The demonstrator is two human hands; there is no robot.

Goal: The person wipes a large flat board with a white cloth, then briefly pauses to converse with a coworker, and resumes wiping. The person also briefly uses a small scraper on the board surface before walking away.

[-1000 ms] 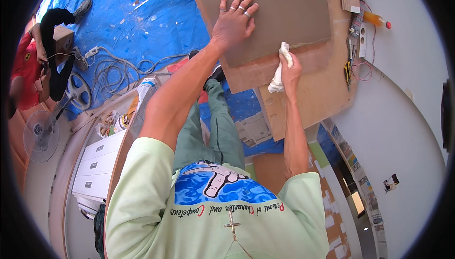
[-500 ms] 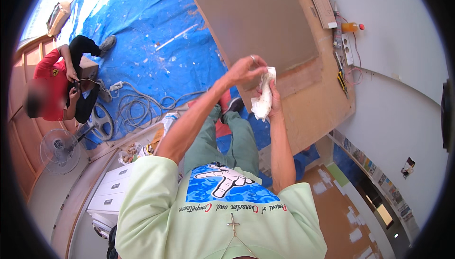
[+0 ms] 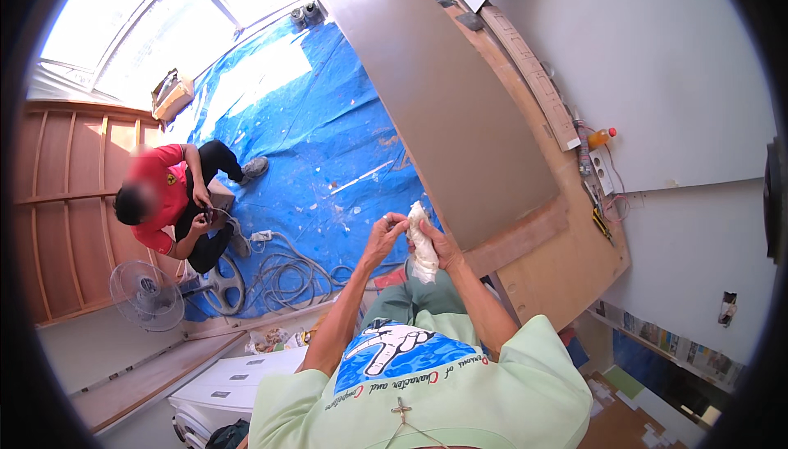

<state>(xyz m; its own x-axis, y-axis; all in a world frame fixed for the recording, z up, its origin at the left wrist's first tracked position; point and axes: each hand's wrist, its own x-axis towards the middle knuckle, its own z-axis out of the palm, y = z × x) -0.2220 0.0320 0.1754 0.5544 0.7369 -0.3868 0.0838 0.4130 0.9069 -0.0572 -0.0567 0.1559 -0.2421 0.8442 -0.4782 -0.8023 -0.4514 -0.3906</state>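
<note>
In front of my body, my right hand is closed around a long, crumpled white wrapper with brownish stains. Whether anything lies inside it cannot be seen. Just left of the wrapper's upper part is my left hand, its thumb and fingers drawn together in a pinch. What those fingertips hold, if anything, is too small to make out.
At right stands a wooden worktable bearing a large brown panel, a power strip and an orange bottle. A seated person in red, a fan and coiled cable are at left, by blue sheeting.
My left hand has moved down and left, away from the wrapper's top end. My right hand has lowered the wrapper closer to my body. The whole view has shifted, showing more of the windows.
</note>
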